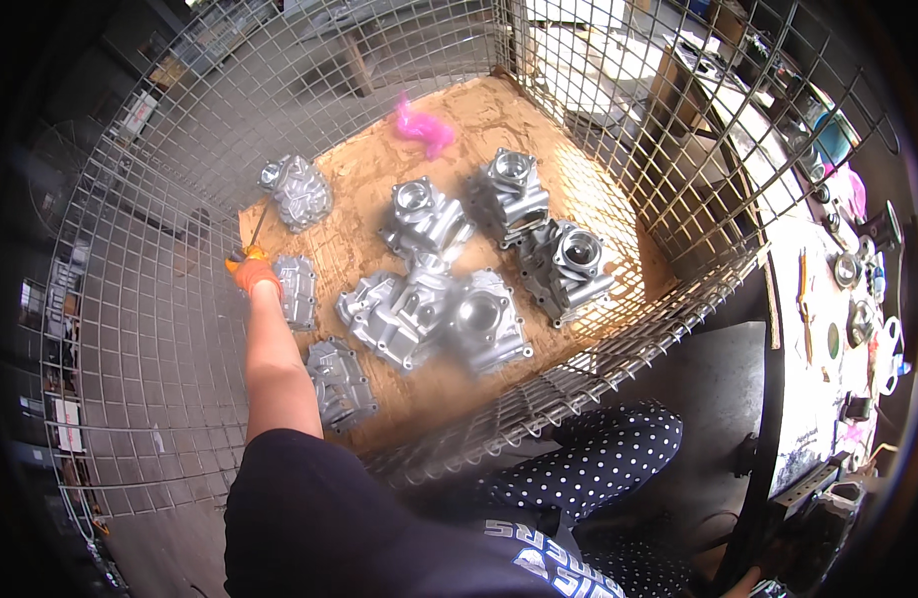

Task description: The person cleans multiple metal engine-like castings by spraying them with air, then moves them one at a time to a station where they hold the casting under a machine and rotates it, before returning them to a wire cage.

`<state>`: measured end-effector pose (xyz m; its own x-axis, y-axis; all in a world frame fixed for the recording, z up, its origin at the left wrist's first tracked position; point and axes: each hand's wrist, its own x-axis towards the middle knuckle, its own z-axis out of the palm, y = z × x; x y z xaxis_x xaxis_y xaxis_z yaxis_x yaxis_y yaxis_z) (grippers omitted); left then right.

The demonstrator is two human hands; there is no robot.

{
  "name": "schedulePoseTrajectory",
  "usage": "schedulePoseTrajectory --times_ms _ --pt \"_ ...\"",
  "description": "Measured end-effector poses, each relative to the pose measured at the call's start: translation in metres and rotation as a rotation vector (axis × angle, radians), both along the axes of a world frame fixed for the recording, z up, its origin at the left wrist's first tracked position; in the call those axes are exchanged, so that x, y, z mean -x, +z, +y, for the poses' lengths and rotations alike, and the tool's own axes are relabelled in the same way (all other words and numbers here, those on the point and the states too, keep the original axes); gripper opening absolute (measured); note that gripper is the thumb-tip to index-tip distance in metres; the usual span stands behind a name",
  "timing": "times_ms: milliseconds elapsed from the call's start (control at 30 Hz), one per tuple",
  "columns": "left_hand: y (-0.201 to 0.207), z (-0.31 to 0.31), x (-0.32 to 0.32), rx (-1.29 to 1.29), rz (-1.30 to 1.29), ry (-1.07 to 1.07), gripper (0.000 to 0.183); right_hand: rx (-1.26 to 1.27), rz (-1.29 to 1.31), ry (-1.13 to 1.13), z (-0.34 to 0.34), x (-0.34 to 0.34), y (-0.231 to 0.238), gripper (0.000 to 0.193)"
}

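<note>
passage: board [364, 154] by pink plastic [424, 128] | obstacles: mesh wall [618, 354], castings [419, 221]

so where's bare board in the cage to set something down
Bare board surrounds the pink wad and runs between the right castings and right mesh wall. Crowded: the middle castings, and the left edge, where castings flank the left hand.

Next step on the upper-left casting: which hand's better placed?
Probably left: the orange-gloved left hand holds a thin tool toward that casting. The right hand barely shows, far off at the lower-right edge.
</note>
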<state>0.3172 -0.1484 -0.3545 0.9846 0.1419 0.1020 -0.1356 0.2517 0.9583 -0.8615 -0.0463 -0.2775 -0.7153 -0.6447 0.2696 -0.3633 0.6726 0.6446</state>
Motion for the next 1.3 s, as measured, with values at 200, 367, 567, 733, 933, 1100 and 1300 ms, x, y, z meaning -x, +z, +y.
schedulePoseTrajectory --times_ms 200,367,567,733,933,1100,1300 --pt "0.002 0.063 0.024 0.034 -0.053 -0.079 0.015 0.007 -0.013 0.035 -0.004 0.017 -0.003 0.052" --pt "0.031 0.117 0.068 -0.115 -0.011 -0.11 0.012 0.025 -0.034 0.054 0.014 0.036 -0.015 0.052" --pt "0.106 0.178 0.147 -0.358 0.114 -0.106 0.005 0.019 0.003 0.204 0.009 0.084 -0.036 0.052" --pt "0.182 0.227 0.183 -0.256 0.3 -0.313 0.008 0.068 0.044 0.233 0.016 0.108 -0.062 0.049" --pt "0.228 0.268 0.218 -0.336 0.272 -0.446 0.014 0.074 -0.016 0.206 0.005 0.074 -0.044 0.051" --pt "0.243 0.241 0.231 -0.213 0.077 -0.648 0.015 0.118 -0.021 0.184 0.01 0.056 -0.039 0.053" --pt "0.262 0.169 0.25 0.177 -0.119 -1.021 0.013 0.149 -0.137 0.09 -0.018 -0.066 0.023 0.054"
